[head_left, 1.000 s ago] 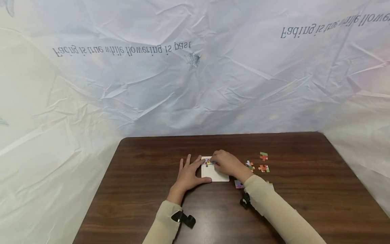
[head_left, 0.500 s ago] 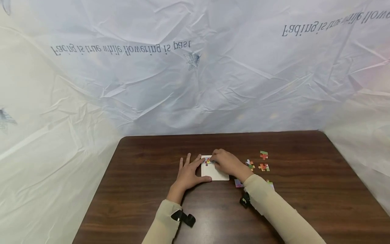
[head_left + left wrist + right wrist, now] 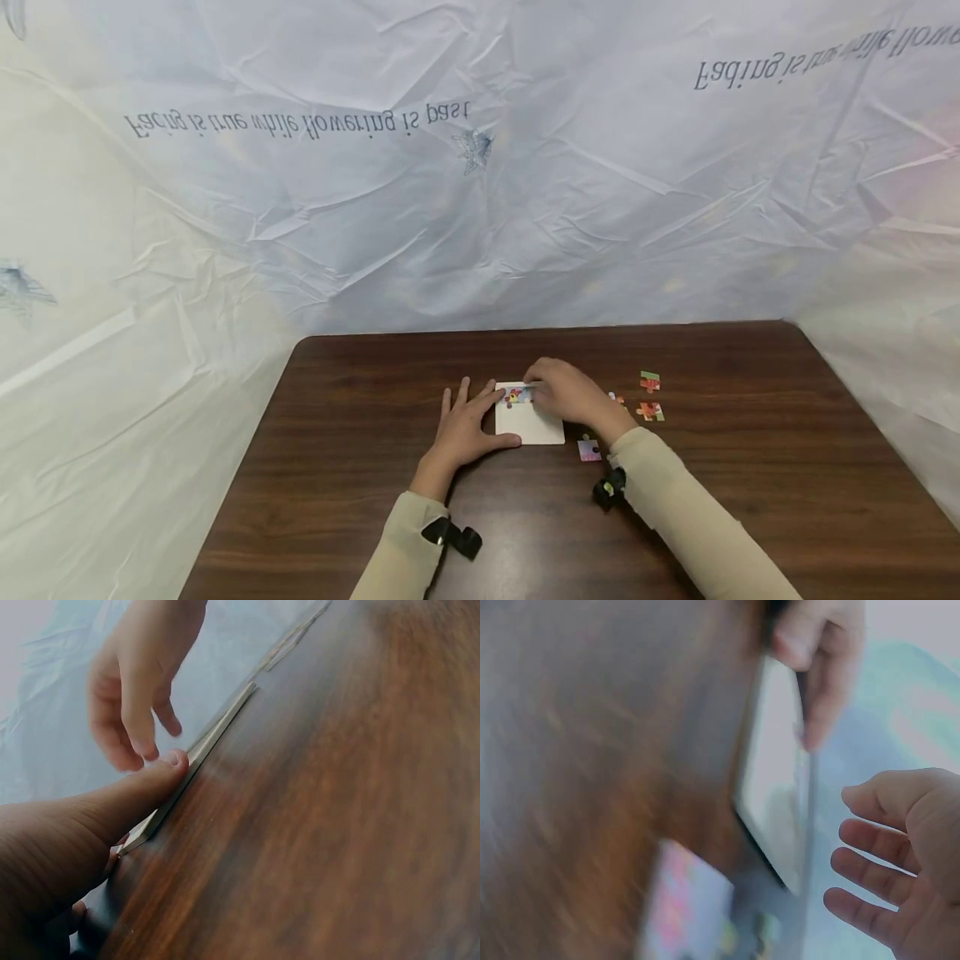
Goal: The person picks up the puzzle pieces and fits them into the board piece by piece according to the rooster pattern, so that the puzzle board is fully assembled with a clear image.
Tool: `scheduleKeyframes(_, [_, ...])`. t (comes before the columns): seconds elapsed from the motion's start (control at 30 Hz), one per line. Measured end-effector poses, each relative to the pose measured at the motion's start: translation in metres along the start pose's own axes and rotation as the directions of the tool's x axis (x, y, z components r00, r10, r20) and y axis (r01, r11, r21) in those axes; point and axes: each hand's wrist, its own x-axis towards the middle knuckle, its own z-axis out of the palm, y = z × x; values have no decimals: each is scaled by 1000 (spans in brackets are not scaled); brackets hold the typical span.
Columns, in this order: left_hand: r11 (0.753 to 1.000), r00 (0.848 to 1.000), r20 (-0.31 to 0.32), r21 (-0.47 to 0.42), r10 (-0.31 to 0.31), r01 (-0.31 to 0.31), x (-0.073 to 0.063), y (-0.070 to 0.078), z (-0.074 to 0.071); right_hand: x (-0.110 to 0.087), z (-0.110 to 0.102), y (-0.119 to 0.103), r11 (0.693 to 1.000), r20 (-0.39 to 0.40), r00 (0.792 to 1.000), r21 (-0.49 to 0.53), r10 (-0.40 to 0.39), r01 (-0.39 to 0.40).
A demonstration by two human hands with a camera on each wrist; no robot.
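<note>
A small white puzzle tray [image 3: 536,429] lies on the table. Along its far edge sit colourful jigsaw pieces [image 3: 516,396], partly covered by the hands. With fingers spread, my left hand [image 3: 467,429] rests at the tray's left side; its thumb lies on the near rim in the left wrist view. Over the tray's far right corner is my right hand [image 3: 567,392]. In the right wrist view its fingers [image 3: 870,870] are loosely bent, apart from the tray, with nothing between them.
Right of the tray lie loose jigsaw pieces: a lavender one [image 3: 589,450], a red and green one [image 3: 650,382], an orange one [image 3: 649,412], and another [image 3: 617,398] partly behind the right wrist. Behind the brown table [image 3: 360,417] hangs a pale cloth [image 3: 480,233].
My right hand has lifted off the pieces in the tray and shifted slightly right and away, baring more of them. The right sleeve now covers a loose piece. My left hand stays put.
</note>
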Motion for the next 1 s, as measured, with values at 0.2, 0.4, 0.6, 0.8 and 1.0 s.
scheduleKeyframes(0.2, [1000,1000,-2,-11,6,-6,-1,3,1,-18,-36,24,1000,-56,998,-5,20,-20])
scheduleKeyframes(0.4, [1000,1000,-12,3,-2,2,-5,2,4,-39,-63,50,994,-73,993,-56,91,-95])
scheduleKeyframes(0.6, [1000,1000,-11,5,-7,7,-10,2,4,-61,-77,69,983,-46,987,-89,156,-160])
scheduleKeyframes(0.8, [1000,1000,-21,-3,-15,15,-10,4,2,-83,-86,92,974,-1,979,-106,203,-202])
scheduleKeyframes(1.0, [1000,1000,-15,-5,-19,19,-10,8,4,-99,-87,105,961,71,965,-131,253,-243])
